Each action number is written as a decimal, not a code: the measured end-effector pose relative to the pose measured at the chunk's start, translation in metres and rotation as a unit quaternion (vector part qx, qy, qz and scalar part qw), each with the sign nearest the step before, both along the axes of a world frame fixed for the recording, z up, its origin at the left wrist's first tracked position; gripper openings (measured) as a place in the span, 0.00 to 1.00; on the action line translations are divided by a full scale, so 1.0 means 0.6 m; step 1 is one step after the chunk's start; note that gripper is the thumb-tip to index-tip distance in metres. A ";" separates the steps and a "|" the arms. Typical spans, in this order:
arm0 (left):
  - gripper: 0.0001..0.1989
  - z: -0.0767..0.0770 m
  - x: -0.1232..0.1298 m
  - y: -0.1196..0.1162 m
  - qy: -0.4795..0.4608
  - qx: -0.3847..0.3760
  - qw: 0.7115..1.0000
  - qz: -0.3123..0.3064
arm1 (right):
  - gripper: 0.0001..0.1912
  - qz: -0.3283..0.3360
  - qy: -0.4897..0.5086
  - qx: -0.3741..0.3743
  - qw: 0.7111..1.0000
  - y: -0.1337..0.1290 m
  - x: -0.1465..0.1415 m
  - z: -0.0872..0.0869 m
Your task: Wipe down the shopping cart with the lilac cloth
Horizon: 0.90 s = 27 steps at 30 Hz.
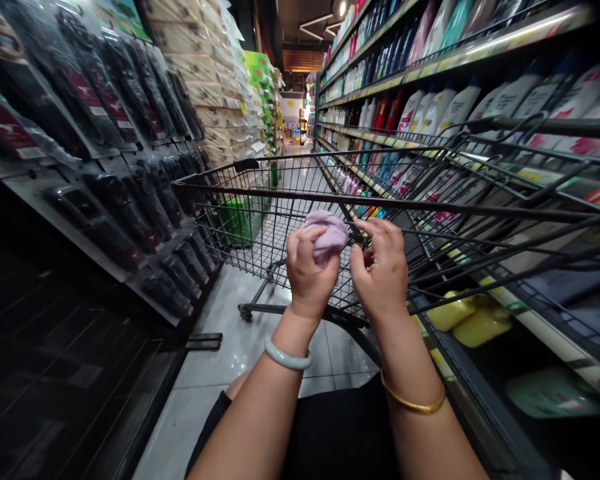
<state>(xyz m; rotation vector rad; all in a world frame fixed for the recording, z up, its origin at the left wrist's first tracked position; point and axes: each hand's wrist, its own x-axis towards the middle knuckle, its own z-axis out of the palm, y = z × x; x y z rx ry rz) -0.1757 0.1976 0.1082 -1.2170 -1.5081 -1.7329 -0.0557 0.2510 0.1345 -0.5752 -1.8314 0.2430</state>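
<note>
A soft, light purple bundle (329,235), crumpled into a ball, is in my left hand (307,270). My fingers and thumb wrap round it; whether it is cloth or yarn I cannot make out. Just to its right, my right hand (381,267) has curled fingers, its thumb and index fingertips close to the bundle. What those fingers hold, if anything, is too small or hidden to name. Both hands are in front of a black wire shopping cart (280,193), near its side wires. A pale bangle (287,357) circles my left wrist, a gold bangle (414,400) my right.
Shelves of bottles (430,110) line the right side, with yellow bottles (473,320) low down. On the left, packaged dark goods (125,100) hang from a rack, and stacked packs (205,80) stand beyond. A green bin (237,220) shows behind the cart. Grey tiles (200,380) cover the floor.
</note>
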 end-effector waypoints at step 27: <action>0.19 -0.013 -0.031 0.017 -0.232 0.074 0.970 0.023 | 0.23 -0.162 -0.098 0.005 0.982 -0.001 0.017 0.014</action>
